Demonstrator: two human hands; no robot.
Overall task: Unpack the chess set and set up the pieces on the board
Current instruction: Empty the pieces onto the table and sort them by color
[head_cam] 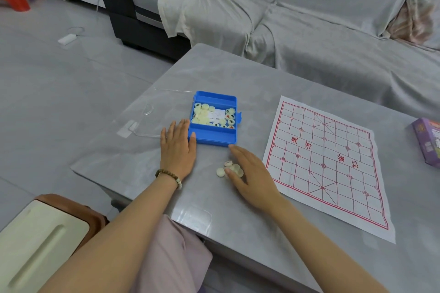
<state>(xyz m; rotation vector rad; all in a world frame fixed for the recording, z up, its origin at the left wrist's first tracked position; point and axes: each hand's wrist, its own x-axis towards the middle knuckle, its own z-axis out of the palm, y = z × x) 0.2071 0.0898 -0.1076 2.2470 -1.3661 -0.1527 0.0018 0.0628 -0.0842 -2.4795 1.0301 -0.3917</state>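
The round pieces could roll off the table (238,83) if a hand bumps them, because they are small and smooth and the table top looks slippery. The little pile of pieces (232,169) sits in the middle of the frame, not far from the near edge of the table, so a quick sweep could send some to the floor. The paper board (328,162) on the right side of the frame is thin and has fold lines, so it could slide or bunch up if a sleeve or arm drags over it, and then pieces would not sit in their spots. The blue box (213,118) in the middle of the frame is open and most pieces are still inside it, so tipping it fast could spill them all at once. The clear lid (152,114) lies flat to the left of the box. The left hand (177,147) is flat and spread out, palm down on the table, and its fingers touch the left side of the box, so I think it is keeping the box from sliding. It holds nothing. The right hand (250,173) is open with fingers loosely together, resting just over the pile, and its thumb touches one piece. It is not pinching any piece yet. No pieces are on the board so far, so the job looks like it has only begun.
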